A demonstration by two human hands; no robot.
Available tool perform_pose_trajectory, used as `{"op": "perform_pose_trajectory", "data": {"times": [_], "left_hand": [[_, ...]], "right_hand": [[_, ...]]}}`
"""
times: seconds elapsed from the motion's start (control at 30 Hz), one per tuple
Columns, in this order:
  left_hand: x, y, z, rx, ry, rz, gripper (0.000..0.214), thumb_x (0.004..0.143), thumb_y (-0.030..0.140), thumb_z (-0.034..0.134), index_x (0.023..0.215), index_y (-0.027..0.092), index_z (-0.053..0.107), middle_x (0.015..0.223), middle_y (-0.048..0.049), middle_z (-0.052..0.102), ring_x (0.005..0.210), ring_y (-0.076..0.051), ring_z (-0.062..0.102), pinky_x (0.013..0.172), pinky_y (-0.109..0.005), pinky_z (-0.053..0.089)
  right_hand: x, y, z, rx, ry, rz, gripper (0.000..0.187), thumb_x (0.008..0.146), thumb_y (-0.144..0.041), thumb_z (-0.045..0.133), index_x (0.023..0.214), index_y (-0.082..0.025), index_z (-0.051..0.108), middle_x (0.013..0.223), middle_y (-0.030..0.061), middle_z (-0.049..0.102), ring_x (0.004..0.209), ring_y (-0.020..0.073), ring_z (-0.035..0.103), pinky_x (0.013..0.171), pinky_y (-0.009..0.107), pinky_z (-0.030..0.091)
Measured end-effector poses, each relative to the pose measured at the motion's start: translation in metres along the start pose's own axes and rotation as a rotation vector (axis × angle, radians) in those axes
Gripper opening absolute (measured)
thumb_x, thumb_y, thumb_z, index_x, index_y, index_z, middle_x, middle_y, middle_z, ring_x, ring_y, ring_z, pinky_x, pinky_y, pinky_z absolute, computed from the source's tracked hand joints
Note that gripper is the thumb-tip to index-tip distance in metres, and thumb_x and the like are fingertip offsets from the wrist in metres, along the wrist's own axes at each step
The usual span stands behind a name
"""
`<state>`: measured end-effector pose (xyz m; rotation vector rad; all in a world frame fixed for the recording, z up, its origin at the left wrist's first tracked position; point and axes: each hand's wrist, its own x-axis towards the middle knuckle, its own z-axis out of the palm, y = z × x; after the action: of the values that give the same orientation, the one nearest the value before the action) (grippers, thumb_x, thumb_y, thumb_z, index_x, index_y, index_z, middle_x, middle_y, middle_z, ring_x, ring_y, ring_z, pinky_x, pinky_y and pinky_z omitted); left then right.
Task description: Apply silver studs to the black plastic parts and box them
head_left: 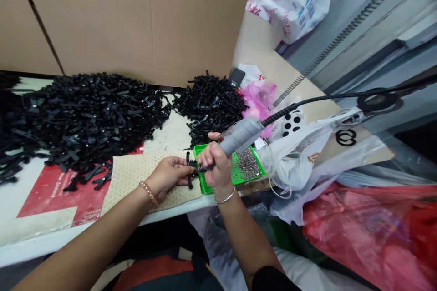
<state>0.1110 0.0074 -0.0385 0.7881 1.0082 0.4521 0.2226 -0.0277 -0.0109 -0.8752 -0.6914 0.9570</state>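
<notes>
Two grips I had: my left hand (pixel 170 176) pinched a black part (pixel 190 183) at the right edge of the beige mat (pixel 136 179); my right hand (pixel 218 163) held a grey corded tool (pixel 243 135), its tip at this part.

My left hand (pixel 170 175) bare, wrist circled by bracelet (pixel 148 193) of small, shiny, pinkish-gold beads. My right hand (pixel 215 166) bare too, slim silvery bangle (pixel 226 197) below it, smooth plain band. Left forearm (pixel 109 229) uncovered to edge of view. Black sleeve (pixel 273 280) near my right elbow. Patterned garment (pixel 153 270) at my front: orange-red block, cream strips, dark bluish-grey areas, thin yellowish line.
</notes>
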Motion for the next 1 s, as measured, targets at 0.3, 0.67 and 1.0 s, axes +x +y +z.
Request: {"op": "perform_pose_trajectory", "data": {"times": [0.3, 0.67, 1.0], "left_hand": [[0.0008, -0.0007, -0.0009, 0.003, -0.013, -0.003, 0.023, 0.057, 0.015, 0.079, 0.070, 0.012, 0.061, 0.061, -0.0001, 0.064, 0.055, -0.010, 0.058, 0.054, -0.022, 0.051], [0.0013, -0.0023, -0.0014, -0.003, -0.038, 0.013, 0.026, 0.056, 0.018, 0.081, 0.068, 0.013, 0.058, 0.061, 0.0002, 0.063, 0.054, -0.010, 0.058, 0.053, -0.021, 0.050], [0.0005, -0.0016, -0.0007, -0.001, -0.030, 0.013, 0.026, 0.056, 0.020, 0.081, 0.069, 0.012, 0.060, 0.063, -0.0002, 0.063, 0.055, -0.010, 0.058, 0.054, -0.022, 0.051]], "right_hand": [[-0.0015, 0.0003, 0.0002, -0.020, -0.012, -0.016, 0.028, 0.073, -0.039, 0.065, 0.093, -0.023, 0.054, 0.044, -0.0125, 0.035, 0.037, 0.0059, 0.030, 0.044, 0.022, 0.034], [-0.0016, -0.0032, 0.0026, -0.025, -0.022, -0.037, 0.025, 0.074, -0.037, 0.065, 0.092, -0.023, 0.055, 0.045, -0.0123, 0.035, 0.037, 0.0058, 0.030, 0.044, 0.023, 0.035], [-0.0046, 0.0022, 0.0013, -0.045, -0.053, -0.023, 0.029, 0.074, -0.037, 0.065, 0.095, -0.023, 0.052, 0.046, -0.0122, 0.035, 0.038, 0.0064, 0.032, 0.045, 0.023, 0.034]]}}
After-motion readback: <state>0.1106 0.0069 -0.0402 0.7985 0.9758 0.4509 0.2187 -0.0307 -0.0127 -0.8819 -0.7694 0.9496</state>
